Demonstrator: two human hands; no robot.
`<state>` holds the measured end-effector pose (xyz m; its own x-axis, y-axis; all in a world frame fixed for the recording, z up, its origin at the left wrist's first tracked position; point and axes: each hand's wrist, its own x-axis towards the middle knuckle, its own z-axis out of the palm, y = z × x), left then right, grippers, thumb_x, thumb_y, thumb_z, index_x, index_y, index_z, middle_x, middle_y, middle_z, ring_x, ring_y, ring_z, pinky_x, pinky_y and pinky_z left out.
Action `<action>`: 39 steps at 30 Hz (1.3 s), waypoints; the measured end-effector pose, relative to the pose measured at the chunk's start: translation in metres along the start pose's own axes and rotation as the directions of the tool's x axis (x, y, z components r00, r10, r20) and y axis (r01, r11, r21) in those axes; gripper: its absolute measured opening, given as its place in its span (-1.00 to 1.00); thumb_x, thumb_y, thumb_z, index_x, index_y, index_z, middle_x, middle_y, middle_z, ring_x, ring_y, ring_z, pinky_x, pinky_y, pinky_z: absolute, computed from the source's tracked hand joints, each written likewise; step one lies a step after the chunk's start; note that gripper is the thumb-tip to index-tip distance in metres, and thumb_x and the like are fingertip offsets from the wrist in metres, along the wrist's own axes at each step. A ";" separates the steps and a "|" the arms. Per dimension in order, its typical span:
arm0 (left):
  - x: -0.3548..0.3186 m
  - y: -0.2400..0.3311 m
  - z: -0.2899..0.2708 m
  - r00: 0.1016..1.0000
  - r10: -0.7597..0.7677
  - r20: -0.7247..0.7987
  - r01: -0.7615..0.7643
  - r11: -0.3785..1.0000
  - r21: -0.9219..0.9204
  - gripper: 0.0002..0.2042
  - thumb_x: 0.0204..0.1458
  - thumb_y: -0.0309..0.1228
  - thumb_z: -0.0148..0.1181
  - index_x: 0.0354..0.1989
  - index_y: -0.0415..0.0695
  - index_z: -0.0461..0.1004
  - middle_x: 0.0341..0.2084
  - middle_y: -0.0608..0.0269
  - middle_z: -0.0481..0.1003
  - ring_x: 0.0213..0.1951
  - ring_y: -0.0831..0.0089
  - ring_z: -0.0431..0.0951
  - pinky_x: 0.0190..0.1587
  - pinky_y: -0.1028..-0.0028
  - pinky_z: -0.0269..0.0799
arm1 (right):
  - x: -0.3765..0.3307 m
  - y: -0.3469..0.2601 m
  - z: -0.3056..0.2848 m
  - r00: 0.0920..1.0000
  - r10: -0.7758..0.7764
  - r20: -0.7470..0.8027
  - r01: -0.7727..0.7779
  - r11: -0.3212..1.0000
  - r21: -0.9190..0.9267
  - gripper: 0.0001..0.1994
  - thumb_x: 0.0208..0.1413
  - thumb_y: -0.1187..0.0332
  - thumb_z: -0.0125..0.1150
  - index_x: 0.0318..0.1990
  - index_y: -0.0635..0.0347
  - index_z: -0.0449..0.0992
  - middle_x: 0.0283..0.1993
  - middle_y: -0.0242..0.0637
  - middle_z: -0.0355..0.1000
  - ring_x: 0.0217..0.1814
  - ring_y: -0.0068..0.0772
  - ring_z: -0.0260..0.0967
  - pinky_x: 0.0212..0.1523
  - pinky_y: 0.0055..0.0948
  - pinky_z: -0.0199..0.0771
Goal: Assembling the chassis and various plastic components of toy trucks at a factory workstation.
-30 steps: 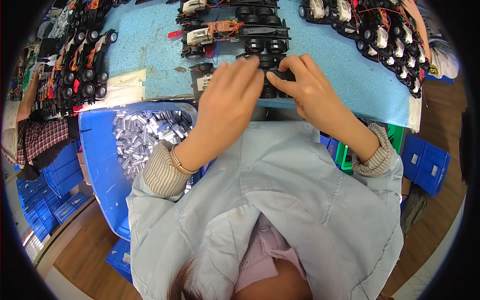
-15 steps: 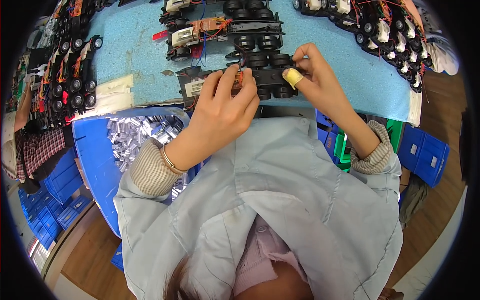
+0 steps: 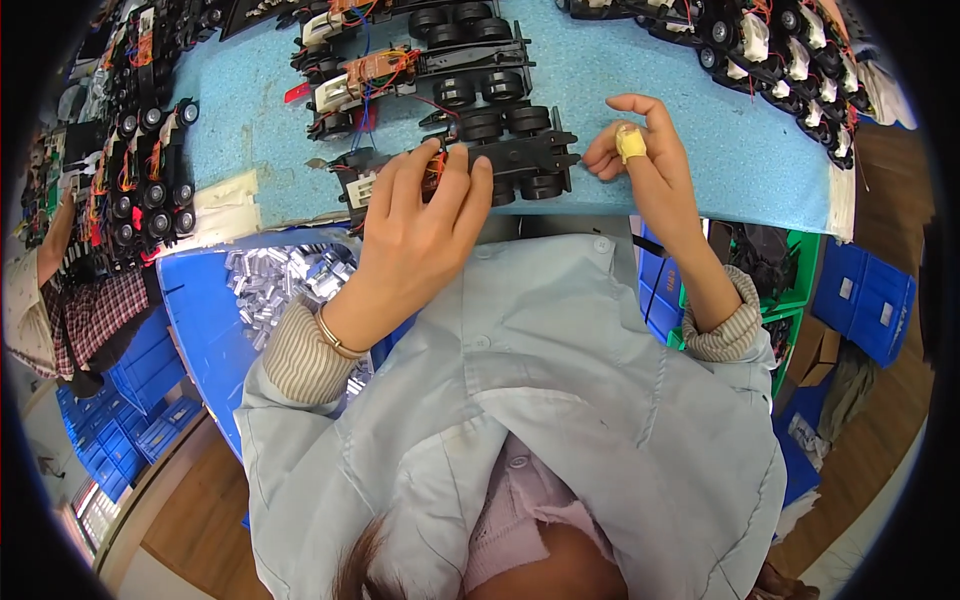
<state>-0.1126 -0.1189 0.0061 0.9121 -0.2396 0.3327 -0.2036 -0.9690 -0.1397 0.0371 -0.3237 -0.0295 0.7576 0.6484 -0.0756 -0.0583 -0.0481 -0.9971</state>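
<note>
A black toy truck chassis with paired rear wheels, a pale front block and some wiring lies across the near part of the bench. My left hand grips its front half from above, fingers curled over it and hiding part of the wiring. To the right of its rear end my right hand is held off the chassis, thumb and fingers apart and nothing visible in them. Yellow tape wraps a digit of that hand. Just beyond lies another similar chassis with orange board and blue wires.
More chassis stand in rows at the left and far right of the blue bench top. Below the edge, a blue bin holds many silvery metal parts. Green crates sit at lower right. Another person's arm shows far left.
My right hand has come away from the chassis's rear end and is now apart from it, to the right. My left hand stays on the front half. The whole view has shifted slightly.
</note>
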 end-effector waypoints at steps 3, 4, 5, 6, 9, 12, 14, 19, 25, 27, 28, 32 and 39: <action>0.001 -0.002 -0.002 1.000 0.018 0.008 -0.018 1.000 0.008 -0.63 -0.14 -0.48 0.08 -0.08 -0.24 0.42 -0.10 0.06 0.41 -0.05 0.12 0.41 -0.04 0.23 0.37 | 0.000 0.001 0.003 0.999 0.030 -0.018 -0.030 1.000 0.006 -0.74 0.25 0.46 -0.17 0.07 0.24 0.18 -0.35 -0.25 0.43 -0.37 -0.57 0.34 -0.31 -0.59 0.38; 0.000 -0.001 -0.002 1.000 -0.009 0.016 0.010 0.999 -0.050 -0.62 -0.16 -0.52 0.11 -0.07 -0.27 0.43 -0.09 0.06 0.41 -0.06 0.11 0.41 -0.07 0.24 0.38 | 0.001 0.000 0.003 0.999 0.043 -0.023 -0.043 0.999 0.005 -0.75 0.25 0.47 -0.17 0.07 0.24 0.18 -0.35 -0.24 0.43 -0.38 -0.57 0.35 -0.32 -0.59 0.38; 0.000 -0.002 -0.003 0.999 -0.038 0.026 0.040 0.994 -0.105 -0.61 -0.17 -0.56 0.13 -0.07 -0.29 0.43 -0.09 0.05 0.41 -0.06 0.10 0.41 -0.10 0.25 0.39 | 0.003 0.001 0.003 0.999 0.036 -0.017 -0.036 0.999 0.011 -0.75 0.25 0.47 -0.17 0.07 0.24 0.18 -0.35 -0.24 0.43 -0.38 -0.57 0.35 -0.32 -0.59 0.38; 0.000 -0.003 -0.006 0.997 -0.068 0.037 0.073 0.985 -0.157 -0.60 -0.19 -0.60 0.16 -0.07 -0.32 0.43 -0.08 0.04 0.41 -0.06 0.10 0.41 -0.13 0.27 0.40 | 0.004 0.003 0.003 0.999 0.021 -0.026 -0.020 0.999 0.025 -0.74 0.24 0.47 -0.17 0.07 0.24 0.18 -0.36 -0.24 0.43 -0.38 -0.57 0.35 -0.33 -0.59 0.39; -0.007 -0.004 -0.035 0.997 -0.065 0.031 0.071 0.955 -0.288 -0.61 -0.20 -0.62 0.18 -0.09 -0.34 0.43 -0.08 0.00 0.39 -0.06 0.09 0.40 -0.11 0.26 0.41 | 0.002 0.004 0.005 0.998 -0.063 0.017 0.062 0.996 0.059 -0.74 0.24 0.48 -0.16 0.07 0.24 0.18 -0.36 -0.23 0.42 -0.39 -0.56 0.35 -0.34 -0.59 0.40; -0.013 -0.021 -0.080 0.997 -0.036 0.068 0.056 0.945 -0.323 -0.62 -0.20 -0.62 0.19 -0.10 -0.37 0.43 -0.08 -0.04 0.37 -0.05 0.09 0.39 -0.08 0.26 0.40 | -0.002 0.012 -0.004 0.993 -0.096 -0.073 0.100 0.994 0.048 -0.76 0.26 0.46 -0.16 0.06 0.24 0.17 -0.35 -0.23 0.42 -0.40 -0.55 0.36 -0.35 -0.59 0.40; -0.021 -0.032 -0.115 0.989 0.076 0.127 -0.024 0.931 -0.365 -0.64 -0.18 -0.61 0.19 -0.11 -0.40 0.42 -0.08 -0.07 0.35 -0.04 0.10 0.38 -0.04 0.27 0.40 | -0.008 0.012 -0.007 0.992 -0.111 -0.064 0.114 0.992 0.056 -0.76 0.27 0.45 -0.17 0.06 0.25 0.18 -0.35 -0.24 0.42 -0.41 -0.55 0.36 -0.36 -0.59 0.40; -0.031 -0.112 -0.123 0.969 0.076 0.235 -0.070 0.997 -0.037 -0.66 -0.13 -0.57 0.16 -0.10 -0.32 0.44 -0.14 0.07 0.32 -0.03 0.15 0.37 0.05 0.34 0.36 | -0.002 0.013 -0.001 0.989 -0.134 -0.071 0.136 0.990 0.032 -0.76 0.27 0.44 -0.12 0.04 0.26 0.16 -0.34 -0.24 0.42 -0.39 -0.57 0.34 -0.33 -0.60 0.39; -0.065 -0.225 -0.060 0.827 0.305 0.473 -0.401 0.909 0.116 -0.78 -0.11 -0.48 0.10 -0.23 -0.18 0.44 -0.11 0.13 0.31 0.05 0.16 0.36 0.13 0.38 0.32 | -0.002 0.015 0.000 0.986 -0.166 -0.029 0.166 0.986 0.008 -0.76 0.27 0.46 -0.14 0.06 0.25 0.18 -0.32 -0.24 0.42 -0.40 -0.58 0.34 -0.34 -0.63 0.38; -0.070 -0.249 -0.054 0.749 0.438 0.498 -0.553 0.826 0.105 -0.79 -0.13 -0.46 0.09 -0.27 -0.17 0.44 -0.07 0.13 0.31 0.08 0.15 0.35 0.13 0.40 0.32 | -0.002 0.018 -0.002 0.990 -0.143 0.002 0.144 0.990 -0.011 -0.77 0.27 0.46 -0.14 0.05 0.24 0.19 -0.29 -0.25 0.42 -0.36 -0.58 0.35 -0.33 -0.61 0.38; -0.075 -0.257 -0.056 0.750 0.444 0.490 -0.557 0.824 0.107 -0.79 -0.13 -0.46 0.09 -0.27 -0.17 0.44 -0.07 0.13 0.31 0.08 0.15 0.35 0.13 0.40 0.32 | -0.001 0.017 -0.003 0.991 -0.132 0.019 0.132 0.991 -0.018 -0.78 0.26 0.46 -0.14 0.04 0.23 0.20 -0.27 -0.25 0.42 -0.34 -0.58 0.35 -0.33 -0.60 0.39; -0.080 -0.262 -0.067 0.758 0.303 0.578 -0.424 0.902 0.085 -0.87 -0.14 -0.43 0.09 -0.40 -0.17 0.41 -0.05 0.17 0.32 0.13 0.21 0.32 0.11 0.41 0.34 | -0.004 0.006 0.012 0.979 -0.204 0.004 0.201 0.961 -0.190 -0.78 0.16 0.56 -0.02 -0.04 0.26 0.30 -0.25 -0.21 0.42 -0.28 -0.42 0.39 -0.26 -0.47 0.42; -0.020 -0.098 -0.052 0.952 -0.304 0.032 0.300 0.909 -0.289 -0.54 -0.19 -0.54 0.18 0.01 -0.19 0.37 0.01 0.03 0.37 0.10 0.07 0.33 0.16 0.22 0.24 | 0.017 -0.030 0.077 0.711 -0.556 0.431 0.682 0.397 -0.614 -0.66 -0.10 0.53 0.19 -0.09 0.24 0.38 -0.17 -0.15 0.39 -0.12 -0.11 0.33 -0.13 -0.33 0.35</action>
<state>-0.1290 -0.0226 0.0613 0.9417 0.0680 0.3296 -0.0148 -0.9701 0.2423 0.0018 -0.2523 -0.0012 0.2909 0.8148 0.5014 0.8930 -0.0432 -0.4480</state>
